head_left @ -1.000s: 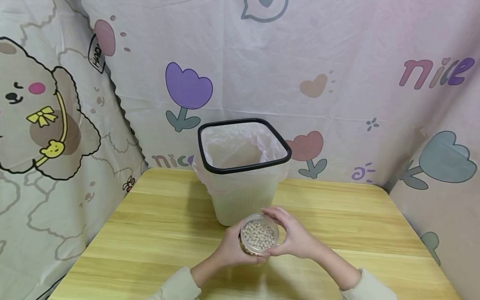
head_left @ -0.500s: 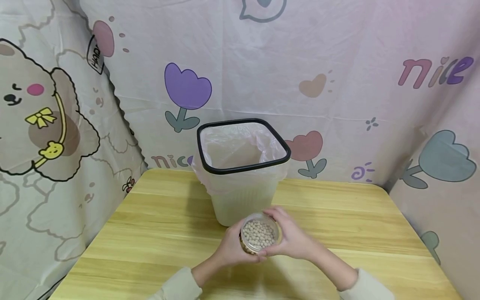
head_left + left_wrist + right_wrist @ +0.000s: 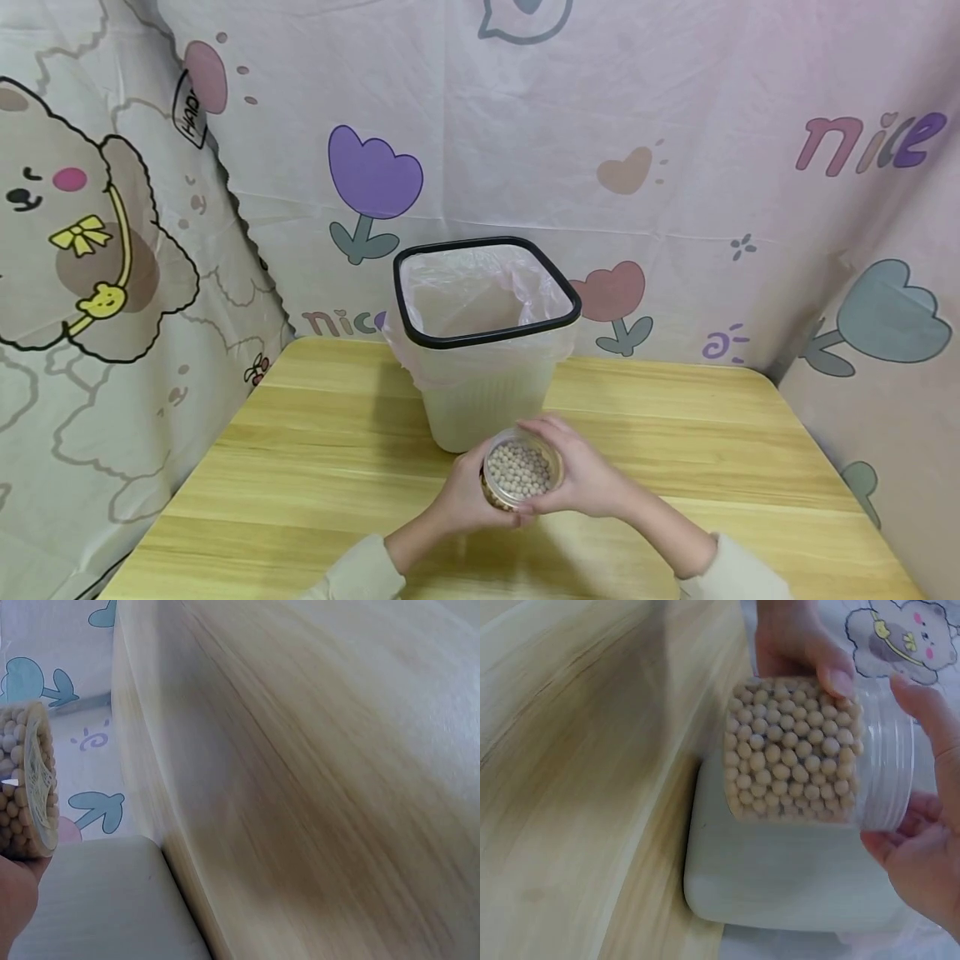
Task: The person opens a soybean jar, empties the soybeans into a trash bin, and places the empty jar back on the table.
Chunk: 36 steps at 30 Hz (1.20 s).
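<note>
A clear plastic jar point(image 3: 517, 471) filled with small beige balls is held over the table in front of the bin in the head view. My left hand point(image 3: 462, 493) grips the jar's body from the left. From the right, my right hand point(image 3: 585, 473) grips the jar's clear lid point(image 3: 885, 754), thumb on the near side and fingers on the far side. The balls point(image 3: 791, 754) show through the wall in the right wrist view. At the left edge of the left wrist view, the jar's base point(image 3: 41, 780) appears above part of a hand.
A pale bin point(image 3: 487, 400) with a black rim point(image 3: 510, 337) and a thin pinkish liner point(image 3: 543, 292) stands on the wooden table point(image 3: 300, 467), just beyond the jar. A printed cloth point(image 3: 675, 100) hangs behind and at both sides.
The fingers of my right hand have shifted slightly round the lid. The jar and my left hand stay in nearly the same place, and the bin has not moved.
</note>
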{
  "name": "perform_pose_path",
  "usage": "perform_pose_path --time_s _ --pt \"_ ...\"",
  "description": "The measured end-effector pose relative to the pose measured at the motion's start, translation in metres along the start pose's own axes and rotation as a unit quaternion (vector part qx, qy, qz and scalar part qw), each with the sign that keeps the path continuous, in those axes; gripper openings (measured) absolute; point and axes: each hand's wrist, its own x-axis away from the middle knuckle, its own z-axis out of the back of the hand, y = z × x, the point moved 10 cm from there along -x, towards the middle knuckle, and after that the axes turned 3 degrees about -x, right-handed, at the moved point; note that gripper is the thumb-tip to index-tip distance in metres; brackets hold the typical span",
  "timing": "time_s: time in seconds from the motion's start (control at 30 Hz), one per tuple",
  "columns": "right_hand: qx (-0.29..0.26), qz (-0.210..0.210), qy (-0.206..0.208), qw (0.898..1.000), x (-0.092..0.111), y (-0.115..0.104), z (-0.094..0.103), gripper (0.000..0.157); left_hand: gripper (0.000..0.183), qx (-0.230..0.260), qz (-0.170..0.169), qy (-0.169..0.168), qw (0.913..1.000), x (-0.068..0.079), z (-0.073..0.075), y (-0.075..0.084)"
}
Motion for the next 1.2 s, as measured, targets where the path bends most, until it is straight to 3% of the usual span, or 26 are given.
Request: perform_pose_path --time_s 0.17,0.33,0.53,0.9,1.2 --pt "-0.001 0.002 -0.023 1.0 0.0 -0.001 -0.002 0.087 0.084 0.002 -0.003 -0.004 1.0 0.001 0.0 0.0" --pt "0.066 -0.027 0.005 0.997 0.0 0.0 -0.002 0.093 0.083 0.011 -0.001 -0.013 0.9998 0.001 -0.001 0.001" --pt "0.104 -0.025 0.024 0.994 -0.002 -0.004 -0.002 0.084 0.08 0.004 -0.003 -0.017 0.9998 0.001 -0.004 0.0" --pt "0.049 -0.01 -0.025 0.998 0.0 -0.005 -0.007 0.081 0.082 0.015 0.004 -0.032 0.9994 0.005 -0.008 -0.003" --pt "0.023 0.02 -0.069 0.997 0.003 -0.005 -0.009 0.082 0.09 0.039 0.036 -0.078 0.9955 0.008 -0.014 -0.009"
